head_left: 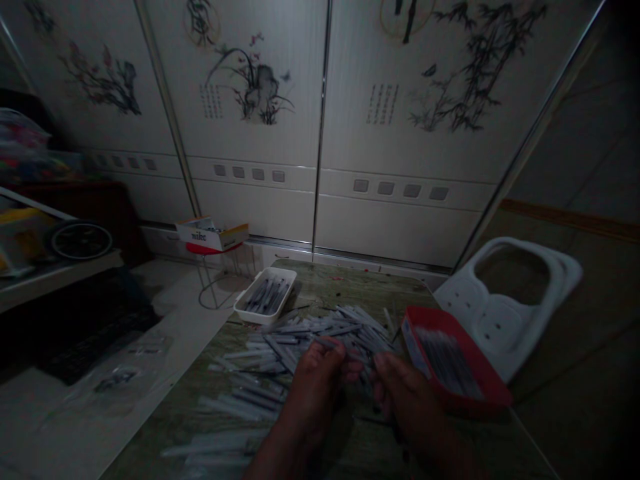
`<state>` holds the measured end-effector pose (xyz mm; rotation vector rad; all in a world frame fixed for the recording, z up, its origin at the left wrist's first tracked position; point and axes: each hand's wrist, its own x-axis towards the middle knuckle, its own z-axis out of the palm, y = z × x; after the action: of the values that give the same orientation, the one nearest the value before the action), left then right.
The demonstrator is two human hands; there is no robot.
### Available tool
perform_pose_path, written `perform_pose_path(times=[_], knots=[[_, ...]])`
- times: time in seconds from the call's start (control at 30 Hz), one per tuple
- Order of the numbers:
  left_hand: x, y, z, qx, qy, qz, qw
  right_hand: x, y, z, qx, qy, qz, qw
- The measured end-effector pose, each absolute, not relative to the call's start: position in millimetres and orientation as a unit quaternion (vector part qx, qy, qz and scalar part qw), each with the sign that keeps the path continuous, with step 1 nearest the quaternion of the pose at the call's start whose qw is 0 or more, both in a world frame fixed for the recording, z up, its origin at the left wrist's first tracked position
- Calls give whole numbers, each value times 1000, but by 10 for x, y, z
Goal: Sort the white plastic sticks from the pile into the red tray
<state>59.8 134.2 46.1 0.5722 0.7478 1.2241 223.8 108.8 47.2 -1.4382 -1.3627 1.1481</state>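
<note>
Over the near side of a heap of grey, translucent pens (320, 327), my left hand (317, 373) is closed, with a pen (325, 343) in its fingers. My right hand (405, 383) faces it, thumb and fingers pinched at what looks like the dark end of the same pen; dimness hides the exact contact. Just right of that hand stands a red box (487, 373) with many pens lying in line. At the far left of the heap sits a white tray (240, 313) holding more pens with dark tips.
The table (345, 277) has a green, worn-looking top, with loose pens along its left part. A white plastic chair (520, 313) stands beyond the red box. Behind the table's left corner, a Nike shoebox (213, 237) rests on a red stool (215, 251). Patterned cabinet doors (255, 147) close off the back.
</note>
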Motion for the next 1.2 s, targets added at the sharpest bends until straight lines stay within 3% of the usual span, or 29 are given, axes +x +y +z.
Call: perform_pose_path(times=[0.63, 0.93, 1.2], knots=[[587, 1331, 460, 270, 331, 551, 717, 2204, 1064, 559, -564, -561, 427, 431], [564, 1328, 453, 293, 295, 545, 728, 2245, 1093, 484, -538, -471, 547, 436], [588, 1334, 484, 262, 334, 547, 722, 2207, 1100, 512, -551, -528, 478, 434]])
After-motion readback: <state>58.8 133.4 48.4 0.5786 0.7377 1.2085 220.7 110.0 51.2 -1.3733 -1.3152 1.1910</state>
